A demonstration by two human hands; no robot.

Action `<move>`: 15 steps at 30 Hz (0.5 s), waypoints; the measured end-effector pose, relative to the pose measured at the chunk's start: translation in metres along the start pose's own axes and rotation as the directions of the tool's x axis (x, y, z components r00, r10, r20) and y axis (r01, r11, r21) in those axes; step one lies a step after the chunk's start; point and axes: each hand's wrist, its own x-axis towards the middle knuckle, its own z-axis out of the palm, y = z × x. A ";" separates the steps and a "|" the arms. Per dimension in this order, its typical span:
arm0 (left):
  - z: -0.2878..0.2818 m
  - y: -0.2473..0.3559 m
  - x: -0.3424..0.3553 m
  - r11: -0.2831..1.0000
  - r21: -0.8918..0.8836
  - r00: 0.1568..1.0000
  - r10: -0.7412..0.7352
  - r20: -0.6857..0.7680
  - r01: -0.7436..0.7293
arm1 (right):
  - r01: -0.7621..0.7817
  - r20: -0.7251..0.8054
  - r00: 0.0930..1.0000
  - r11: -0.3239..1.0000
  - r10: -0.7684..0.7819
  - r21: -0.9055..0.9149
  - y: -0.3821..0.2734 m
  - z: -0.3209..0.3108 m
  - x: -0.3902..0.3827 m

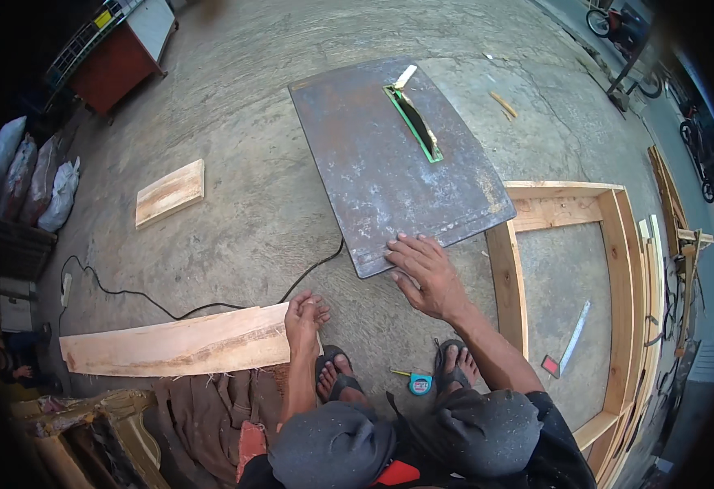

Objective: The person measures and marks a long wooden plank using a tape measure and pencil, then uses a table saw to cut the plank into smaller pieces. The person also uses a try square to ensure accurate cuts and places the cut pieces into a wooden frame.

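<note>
My left hand [304, 320] is closed on the right end of a long pale wooden plank [178, 342], its fingers curled at the edge. The plank reaches far out to the left, low over a heap of brown cloth [218, 416]. My right hand [429, 277] lies with outstretched fingers on the near edge of a worn metal table top [390, 175]. A green-edged slot [414, 122] is cut through that top, with a small pale wood piece [406, 77] at its far end. Between my sandalled feet sits a blue tape measure [420, 383].
A wooden frame [510, 285] lies on the right, with a metal ruler [575, 336] and a red-and-black object [550, 366] inside it. A black cord [186, 315] crosses the concrete. A short board [169, 193] lies at left; filled sacks [37, 179] stand beyond.
</note>
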 end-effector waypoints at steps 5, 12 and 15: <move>-0.021 0.070 -0.028 0.970 -0.014 0.968 0.242 -0.066 -0.244 | -0.295 -0.113 0.940 0.934 0.321 0.201 0.007 -0.037 -0.072; 0.063 0.238 -0.153 0.607 -0.403 0.364 0.764 0.533 -0.685 | -0.875 0.008 0.481 0.480 0.877 -0.062 0.023 -0.050 -0.222; 0.117 0.267 -0.221 0.704 -0.537 0.189 0.671 0.717 -0.465 | -0.876 0.051 0.465 0.467 0.884 -0.121 0.009 -0.029 -0.269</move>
